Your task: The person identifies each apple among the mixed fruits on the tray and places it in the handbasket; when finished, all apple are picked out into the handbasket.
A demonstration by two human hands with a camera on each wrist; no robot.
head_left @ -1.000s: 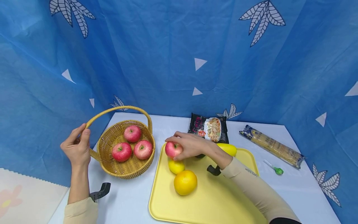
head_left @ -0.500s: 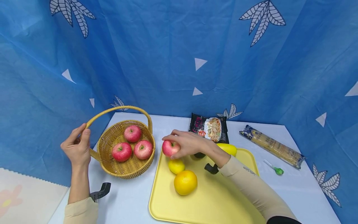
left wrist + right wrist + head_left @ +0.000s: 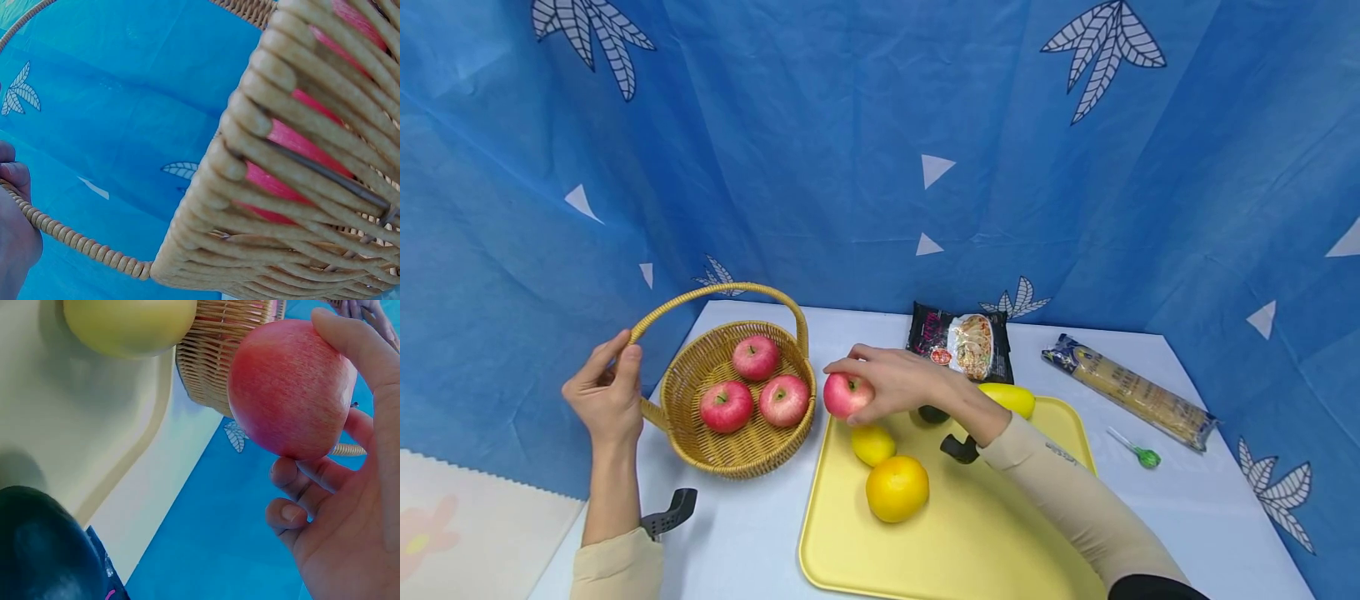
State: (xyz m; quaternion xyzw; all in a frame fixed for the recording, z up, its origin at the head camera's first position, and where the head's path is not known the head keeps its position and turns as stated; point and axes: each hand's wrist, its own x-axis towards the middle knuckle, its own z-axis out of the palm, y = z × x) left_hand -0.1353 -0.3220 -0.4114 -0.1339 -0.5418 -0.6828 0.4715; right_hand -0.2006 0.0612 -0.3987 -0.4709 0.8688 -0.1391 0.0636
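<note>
My left hand point(image 3: 607, 389) grips the handle of a round wicker basket point(image 3: 730, 468) on its left side, and the fingers also show at the edge of the left wrist view. Three red apples lie inside: one at the back point(image 3: 756, 358), one at the left point(image 3: 726, 407) and one at the right point(image 3: 784, 401). Between thumb and fingers, my right hand point(image 3: 891, 382) holds another red apple point(image 3: 290, 390) over the upper left corner of the yellow tray point(image 3: 992, 533), a short way right of the basket.
On the tray sit a lemon point(image 3: 873, 446), an orange point(image 3: 897, 489), a dark round fruit point(image 3: 47, 550) and a long yellow item point(image 3: 1009, 399) partly behind my forearm. Beyond lie a black noodle packet point(image 3: 962, 343), a bag of pasta point(image 3: 1131, 392) and a green lollipop point(image 3: 1146, 457).
My right hand has carried the apple slightly left and up, toward the basket. The left hand, the basket and its apples stay where they were.
</note>
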